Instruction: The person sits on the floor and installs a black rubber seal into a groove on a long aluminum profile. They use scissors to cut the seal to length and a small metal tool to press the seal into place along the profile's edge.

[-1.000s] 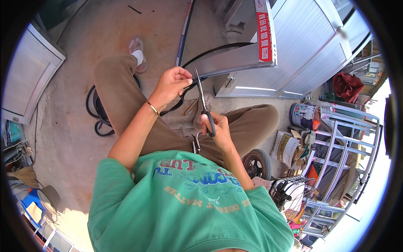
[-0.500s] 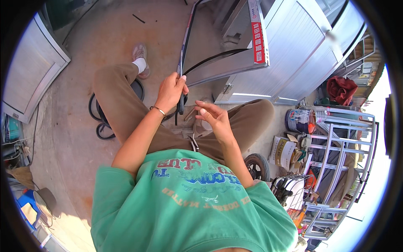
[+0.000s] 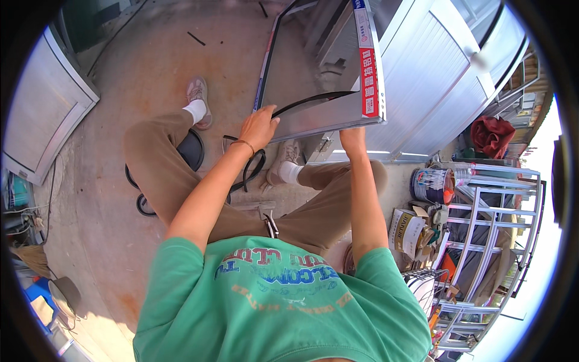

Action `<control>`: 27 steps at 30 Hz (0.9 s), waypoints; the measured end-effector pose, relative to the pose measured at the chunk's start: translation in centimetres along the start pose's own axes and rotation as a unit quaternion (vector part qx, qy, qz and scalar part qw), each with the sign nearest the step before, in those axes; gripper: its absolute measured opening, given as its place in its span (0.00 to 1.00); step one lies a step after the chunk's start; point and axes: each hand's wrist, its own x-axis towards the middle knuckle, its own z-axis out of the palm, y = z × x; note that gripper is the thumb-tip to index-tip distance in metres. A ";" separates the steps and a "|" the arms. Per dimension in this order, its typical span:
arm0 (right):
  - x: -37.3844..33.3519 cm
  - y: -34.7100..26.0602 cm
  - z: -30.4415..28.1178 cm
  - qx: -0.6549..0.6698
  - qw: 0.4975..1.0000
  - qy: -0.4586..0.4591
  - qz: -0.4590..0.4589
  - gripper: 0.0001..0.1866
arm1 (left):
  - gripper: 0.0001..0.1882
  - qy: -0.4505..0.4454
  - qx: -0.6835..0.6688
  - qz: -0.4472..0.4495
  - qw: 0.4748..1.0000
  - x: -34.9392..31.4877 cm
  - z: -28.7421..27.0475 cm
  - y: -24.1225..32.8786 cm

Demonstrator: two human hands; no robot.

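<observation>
A metal window frame (image 3: 322, 122) with a clear pane stands tilted in front of me. At its near left corner, my left hand (image 3: 259, 127) is closed around the frame beside a black rubber strip (image 3: 313, 98). This strip arches across the pane toward the right side, and a loose length hangs below my left wrist. My right hand (image 3: 353, 142) grips the near edge from below, close to the right corner; its fingertips are hidden behind the frame. A red and white label (image 3: 369, 81) covers the right side of the frame.
Silvery door panels (image 3: 422, 78) lean behind the frame on the right, and another panel (image 3: 45, 108) stands at left. A bucket of tools (image 3: 429, 184), a cardboard box (image 3: 405, 232) and a metal rack (image 3: 482, 241) are to the right. A black coil (image 3: 192, 151) lies by my left leg.
My right hand has gone from free, fingers apart, to the frame's near edge. My left hand and the frame have come slightly closer. My legs have shifted.
</observation>
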 end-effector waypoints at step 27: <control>-0.7 16.3 18.2 -0.002 0.937 -0.257 0.238 0.11 | 0.15 -0.111 -0.241 -0.204 0.942 7.7 8.6 -21.8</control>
